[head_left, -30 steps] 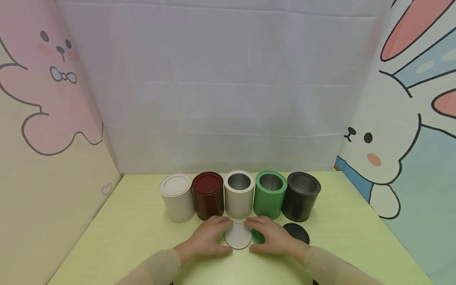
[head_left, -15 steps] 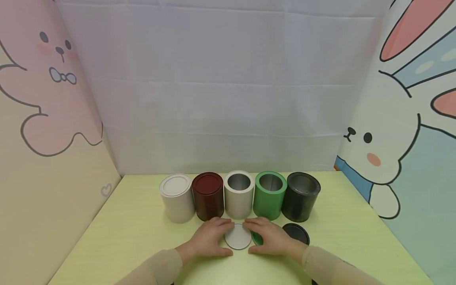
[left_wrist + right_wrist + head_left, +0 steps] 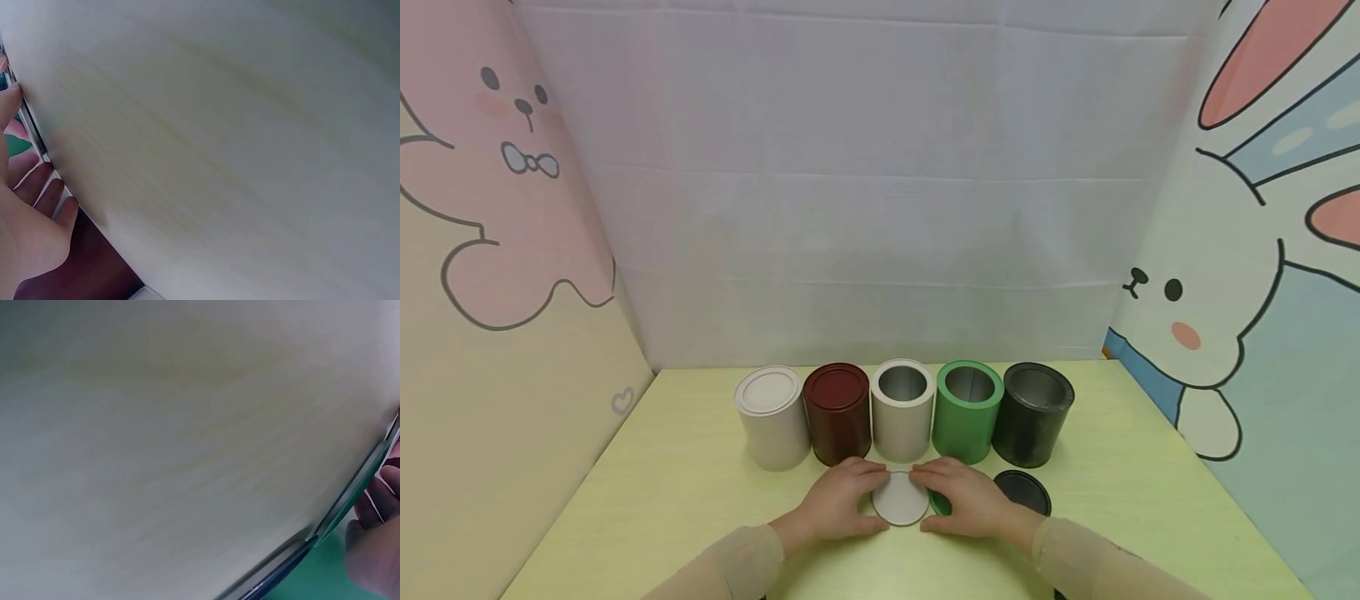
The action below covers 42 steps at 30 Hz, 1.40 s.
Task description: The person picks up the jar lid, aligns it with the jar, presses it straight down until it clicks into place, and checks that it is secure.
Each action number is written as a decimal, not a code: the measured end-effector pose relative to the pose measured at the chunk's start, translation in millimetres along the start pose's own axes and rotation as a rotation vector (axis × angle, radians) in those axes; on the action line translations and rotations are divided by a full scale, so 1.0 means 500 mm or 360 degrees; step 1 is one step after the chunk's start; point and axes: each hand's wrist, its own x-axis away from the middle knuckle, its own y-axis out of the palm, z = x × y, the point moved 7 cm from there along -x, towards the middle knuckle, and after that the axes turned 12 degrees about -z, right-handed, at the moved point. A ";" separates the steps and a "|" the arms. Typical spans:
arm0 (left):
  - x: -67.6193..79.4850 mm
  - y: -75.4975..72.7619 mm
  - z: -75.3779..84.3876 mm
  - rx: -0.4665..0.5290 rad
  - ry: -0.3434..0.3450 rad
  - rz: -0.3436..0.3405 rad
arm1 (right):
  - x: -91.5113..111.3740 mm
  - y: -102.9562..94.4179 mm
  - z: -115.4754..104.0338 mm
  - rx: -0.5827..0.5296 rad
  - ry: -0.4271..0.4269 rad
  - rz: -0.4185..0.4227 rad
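A round white lid (image 3: 901, 498) lies flat on the table between my two hands. My left hand (image 3: 842, 502) curves along its left side, fingertips at the upper edge and thumb by the lower edge. My right hand (image 3: 966, 500) mirrors this on the right, thumb and fingers spread apart. It partly covers a green lid (image 3: 939, 503). In the wrist views, the left hand (image 3: 37, 231) and right hand (image 3: 378, 544) have fingertips down at the tabletop. Behind the white lid stands an open white can (image 3: 902, 429).
Left of that can stand a dark red can (image 3: 840, 429) and a white can (image 3: 777, 433), both lidded. To its right are an open green can (image 3: 966, 429) and an open black can (image 3: 1030, 429). A black lid (image 3: 1024, 490) lies beside my right hand. A white cloth (image 3: 880, 208) hangs behind.
My right hand has drifted very slightly inward toward the white lid. The left hand, lids and cans stay where they were.
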 end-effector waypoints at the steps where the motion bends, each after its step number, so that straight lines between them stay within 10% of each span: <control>1: 0.000 0.001 0.000 0.0001 0.0008 0.0006 | 0.000 0.000 -0.001 -0.0003 -0.0001 0.0000; 19: -0.002 0.014 -0.009 0.0086 -0.0059 -0.0091 | 0.001 0.000 -0.011 0.0022 0.0005 0.0028; 42: 0.008 -0.008 -0.009 0.0312 0.0046 0.0043 | 0.008 -0.021 -0.011 -0.0109 -0.0073 0.0137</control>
